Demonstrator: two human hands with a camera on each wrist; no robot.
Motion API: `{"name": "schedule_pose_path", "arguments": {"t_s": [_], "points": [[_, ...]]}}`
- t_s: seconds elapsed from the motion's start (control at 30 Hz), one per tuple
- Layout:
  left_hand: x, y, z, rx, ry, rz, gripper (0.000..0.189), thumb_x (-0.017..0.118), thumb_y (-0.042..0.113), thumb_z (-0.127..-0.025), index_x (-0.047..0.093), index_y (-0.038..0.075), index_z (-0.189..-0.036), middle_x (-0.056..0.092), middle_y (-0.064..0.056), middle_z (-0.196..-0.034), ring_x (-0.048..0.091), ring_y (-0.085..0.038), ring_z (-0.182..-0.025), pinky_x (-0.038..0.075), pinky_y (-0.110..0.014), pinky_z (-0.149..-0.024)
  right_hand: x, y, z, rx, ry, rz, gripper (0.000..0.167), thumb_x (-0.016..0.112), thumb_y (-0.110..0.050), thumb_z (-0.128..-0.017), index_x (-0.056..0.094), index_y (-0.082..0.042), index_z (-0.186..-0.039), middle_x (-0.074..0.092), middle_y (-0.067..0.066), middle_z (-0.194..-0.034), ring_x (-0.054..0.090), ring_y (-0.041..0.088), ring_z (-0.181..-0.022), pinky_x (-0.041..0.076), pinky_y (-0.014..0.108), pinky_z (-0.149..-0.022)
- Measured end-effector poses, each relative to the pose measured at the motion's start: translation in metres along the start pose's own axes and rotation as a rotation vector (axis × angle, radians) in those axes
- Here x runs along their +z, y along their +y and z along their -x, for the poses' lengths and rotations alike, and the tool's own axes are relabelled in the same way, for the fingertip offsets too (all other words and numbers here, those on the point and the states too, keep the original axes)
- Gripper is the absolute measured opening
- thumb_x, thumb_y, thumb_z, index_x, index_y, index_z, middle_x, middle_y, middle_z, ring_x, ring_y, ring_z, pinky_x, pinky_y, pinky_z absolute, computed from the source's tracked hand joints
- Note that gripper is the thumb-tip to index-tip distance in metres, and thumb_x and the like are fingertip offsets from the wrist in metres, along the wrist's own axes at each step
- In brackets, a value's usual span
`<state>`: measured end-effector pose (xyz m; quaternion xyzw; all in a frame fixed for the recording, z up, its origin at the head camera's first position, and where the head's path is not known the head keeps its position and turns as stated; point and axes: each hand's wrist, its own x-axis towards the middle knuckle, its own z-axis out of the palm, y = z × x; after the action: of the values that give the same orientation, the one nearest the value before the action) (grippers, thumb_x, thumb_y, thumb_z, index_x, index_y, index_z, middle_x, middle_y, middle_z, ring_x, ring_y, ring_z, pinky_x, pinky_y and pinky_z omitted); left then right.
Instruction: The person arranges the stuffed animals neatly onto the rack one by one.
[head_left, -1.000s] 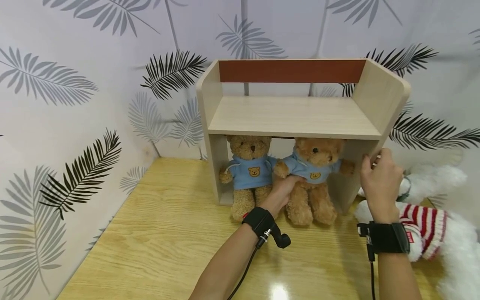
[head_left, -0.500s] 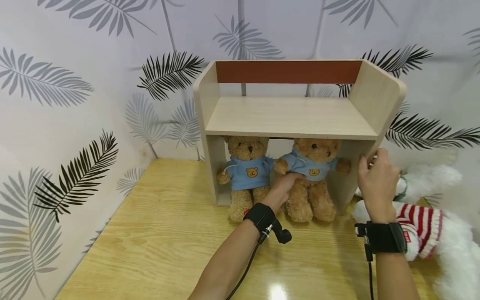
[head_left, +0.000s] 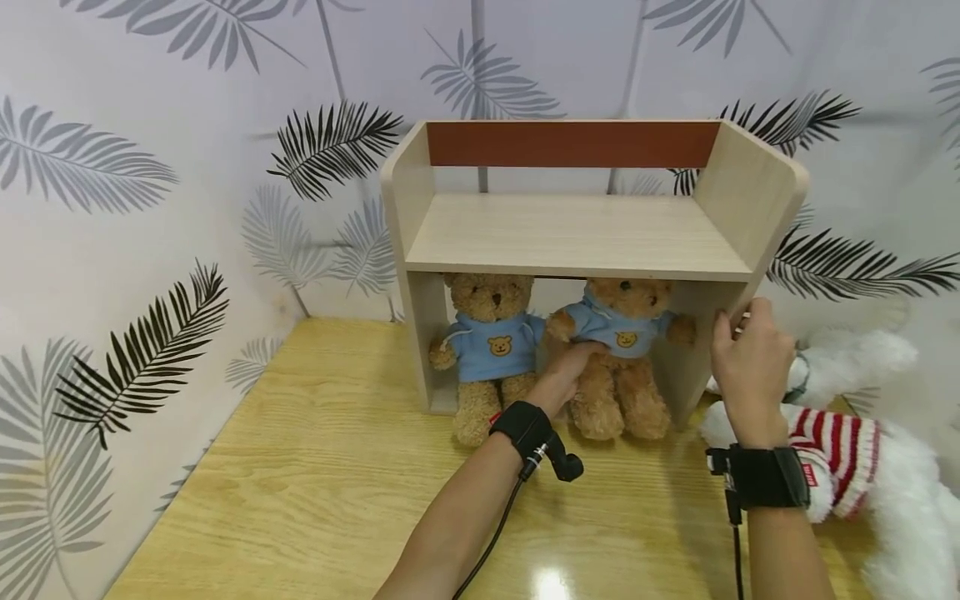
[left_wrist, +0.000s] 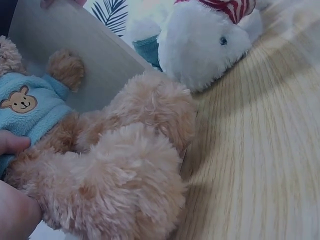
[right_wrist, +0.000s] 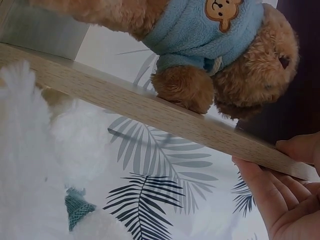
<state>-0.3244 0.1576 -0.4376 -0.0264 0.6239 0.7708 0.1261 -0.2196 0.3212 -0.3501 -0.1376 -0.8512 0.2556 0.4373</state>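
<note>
Two brown teddy bears in blue hoodies sit side by side in the lower compartment of a pale wooden shelf (head_left: 585, 233). My left hand (head_left: 567, 372) grips the right teddy bear (head_left: 621, 396) by its side, thumb over the hoodie's hem; the other fingers are hidden behind it. In the left wrist view that bear's furry legs (left_wrist: 115, 185) fill the middle. The left teddy bear (head_left: 495, 346) sits just beside my left wrist. My right hand (head_left: 753, 362) pinches the front edge of the shelf's right side panel (right_wrist: 150, 112), thumb inside and fingers outside.
White plush toys lie right of the shelf, one in a red-striped sweater (head_left: 836, 450), another with a green scarf (right_wrist: 78, 207). The wooden table (head_left: 330, 483) extends to the left and front. A leaf-patterned wall covering (head_left: 315, 67) stands behind.
The right teddy bear has shifted slightly farther back into the compartment with my left hand on it. My right hand keeps its hold on the side panel; the head view has turned slightly.
</note>
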Motion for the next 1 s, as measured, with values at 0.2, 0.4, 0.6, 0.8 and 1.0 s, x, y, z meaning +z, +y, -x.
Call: {"name": "schedule_pose_path", "arguments": {"t_s": [0.2, 0.4, 0.6, 0.8, 1.0], "points": [[0.001, -0.004, -0.007, 0.026, 0.031, 0.017, 0.076, 0.077, 0.014, -0.073, 0.037, 0.017, -0.137, 0.046, -0.007, -0.126, 0.050, -0.031, -0.109, 0.044, -0.046, -0.086, -0.001, -0.001, 0.001, 0.010, -0.009, -0.009, 0.033, 0.051, -0.023, -0.093, 0.054, 0.007, -0.105, 0.064, 0.028, -0.096, 0.063, 0.045, -0.083, 0.048, 0.056, -0.065], [0.000, -0.003, -0.009, 0.020, 0.036, -0.033, 0.062, 0.077, 0.019, -0.073, 0.048, 0.011, -0.127, 0.054, -0.007, -0.105, 0.053, -0.024, -0.083, 0.047, -0.042, -0.072, -0.001, -0.001, 0.001, 0.013, -0.030, -0.003, 0.035, 0.049, -0.024, -0.094, 0.053, 0.008, -0.108, 0.063, 0.029, -0.101, 0.063, 0.043, -0.087, 0.049, 0.056, -0.066], [-0.001, -0.004, -0.013, 0.049, -0.015, -0.090, 0.047, 0.074, 0.022, -0.078, 0.056, 0.008, -0.120, 0.054, -0.005, -0.092, 0.046, -0.015, -0.071, 0.045, -0.038, -0.069, 0.000, -0.001, 0.000, 0.007, -0.022, -0.007, 0.034, 0.051, -0.024, -0.094, 0.054, 0.008, -0.106, 0.064, 0.029, -0.099, 0.063, 0.043, -0.085, 0.049, 0.055, -0.066], [0.000, -0.004, -0.015, 0.050, -0.061, -0.092, 0.019, 0.066, 0.016, -0.085, 0.064, 0.005, -0.100, 0.026, -0.002, -0.049, 0.020, -0.014, -0.042, 0.028, -0.033, -0.045, 0.000, -0.003, 0.001, 0.014, -0.036, -0.018, 0.034, 0.051, -0.023, -0.094, 0.054, 0.008, -0.106, 0.063, 0.029, -0.099, 0.063, 0.043, -0.085, 0.049, 0.055, -0.066], [0.001, -0.005, -0.013, 0.009, -0.123, -0.231, 0.054, 0.062, 0.030, -0.089, 0.045, 0.006, -0.134, 0.053, -0.006, -0.095, 0.049, -0.018, -0.078, 0.041, -0.037, -0.073, -0.001, -0.001, 0.000, 0.016, -0.042, -0.007, 0.034, 0.049, -0.023, -0.094, 0.053, 0.008, -0.108, 0.063, 0.029, -0.099, 0.063, 0.044, -0.085, 0.049, 0.055, -0.065]]}}
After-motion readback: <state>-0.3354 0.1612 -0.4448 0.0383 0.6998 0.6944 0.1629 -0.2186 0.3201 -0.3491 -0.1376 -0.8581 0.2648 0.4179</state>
